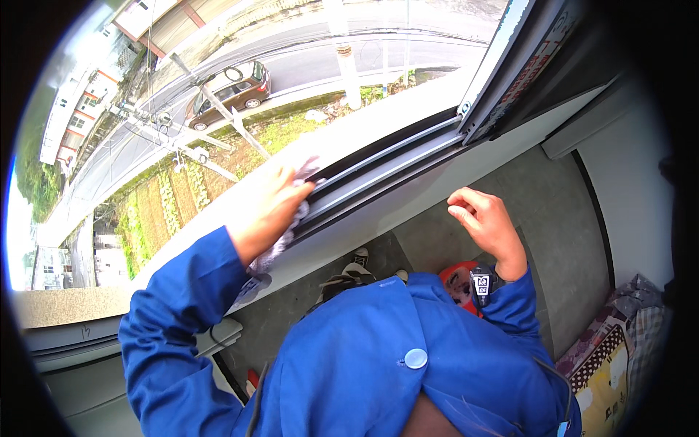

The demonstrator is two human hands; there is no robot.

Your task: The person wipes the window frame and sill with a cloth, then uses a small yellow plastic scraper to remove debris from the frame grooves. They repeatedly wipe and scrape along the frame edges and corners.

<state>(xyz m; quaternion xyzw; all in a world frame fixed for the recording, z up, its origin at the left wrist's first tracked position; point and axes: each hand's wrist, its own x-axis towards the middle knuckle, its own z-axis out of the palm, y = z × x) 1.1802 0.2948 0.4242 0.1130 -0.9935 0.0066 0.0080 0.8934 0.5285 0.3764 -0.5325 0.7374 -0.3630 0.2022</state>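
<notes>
My left hand [270, 207] grips a crumpled greyish-purple cloth [279, 247] at the lower rail of an open sliding window. Part of the cloth sticks out past the fingers, and the rest hangs over the inner side of the sill. The metal window track [389, 166] runs from that hand up to the sash frame [491, 76]. My right hand [487, 224] hovers on the room side, away from the track. Its fingers are loosely curled and nothing shows in them.
A red bucket [458, 278] with murky liquid stands on the grey tiled floor [551, 218], partly hidden by my right sleeve. Folded bedding [600, 377] lies at the right. Beyond the window is a drop to a garden strip and a road with a parked brown car [235, 95].
</notes>
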